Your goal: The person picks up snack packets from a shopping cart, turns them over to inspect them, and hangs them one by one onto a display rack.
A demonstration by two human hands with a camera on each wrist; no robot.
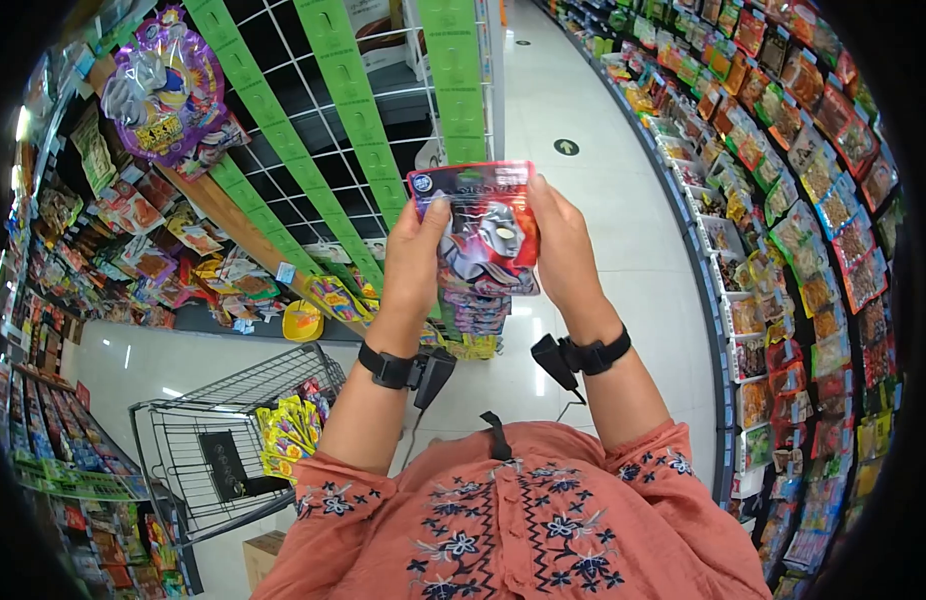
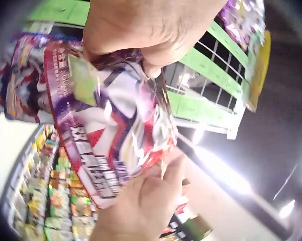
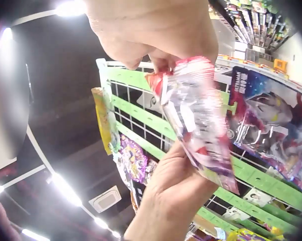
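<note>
In the head view, a shiny red and dark snack packet (image 1: 488, 235) with a silver masked figure is held up between both hands. My left hand (image 1: 415, 258) grips its left side, thumb on the front. The right hand (image 1: 566, 245) pinches its upper right edge. Seen from the left wrist, the packet's back (image 2: 113, 125) shows a clear patch and white lettering, with left fingers at its top edge. From the right wrist, the packet (image 3: 201, 118) is edge-on and blurred. Similar packets (image 1: 478, 312) hang just beyond it.
A wire grid rack with green hook strips (image 1: 348, 95) stands ahead, a purple packet (image 1: 168, 95) hanging at its left. Lower left is a shopping cart (image 1: 198, 420) holding yellow packets (image 1: 288, 435). Snack shelves (image 1: 783, 250) line the right side of the aisle floor (image 1: 623, 200).
</note>
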